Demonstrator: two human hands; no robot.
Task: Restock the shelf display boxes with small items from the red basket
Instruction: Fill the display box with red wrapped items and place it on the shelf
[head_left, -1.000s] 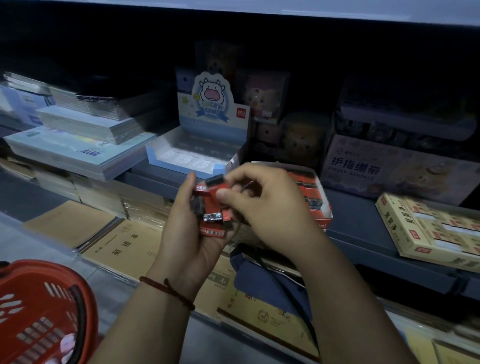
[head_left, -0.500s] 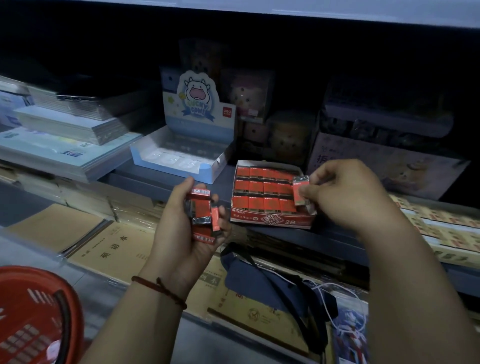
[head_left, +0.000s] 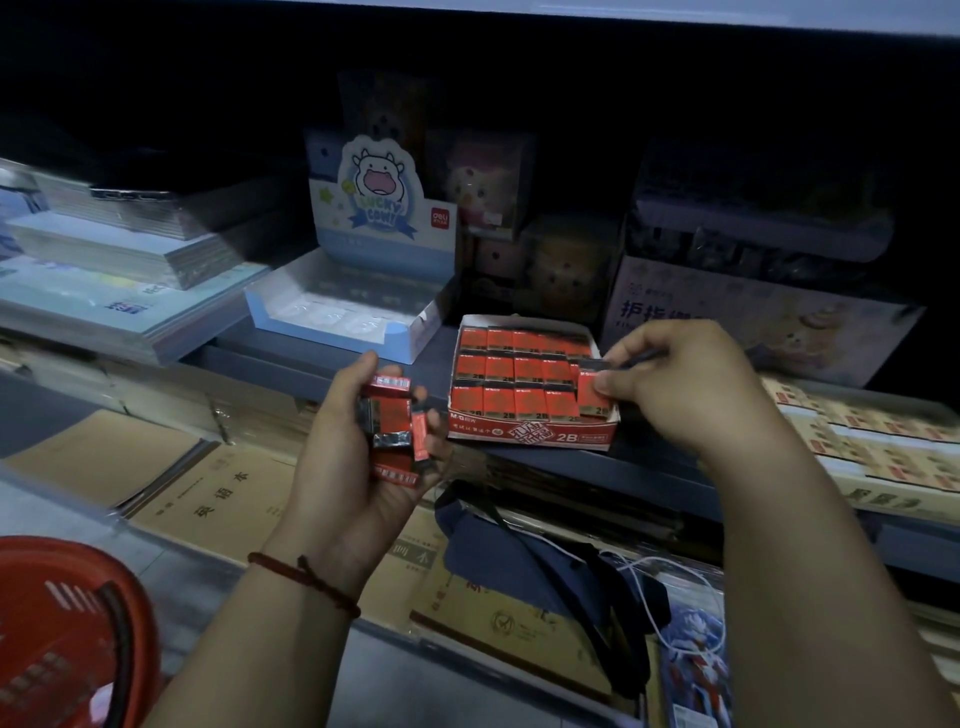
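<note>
Right hand (head_left: 685, 384) pinches one eraser (head_left: 591, 391) at the red box's (head_left: 535, 434) right front corner. Left hand (head_left: 363, 452) grips a bunch of erasers (head_left: 395, 428).

We record a single view, from a wide-angle camera worn on the person's head, facing forward and down onto a dim shelf (head_left: 434, 356) at close range. Both forearms (head_left: 249, 629) enter from the bottom edge. The left hand (head_left: 358, 467), gripping small red packs (head_left: 392, 415), sits at mid-frame, and the right hand (head_left: 685, 384), pinching one red pack (head_left: 589, 395), sits right of it over the red display box (head_left: 535, 434), with the red basket (head_left: 62, 623) cut by the lower left corner.
</note>
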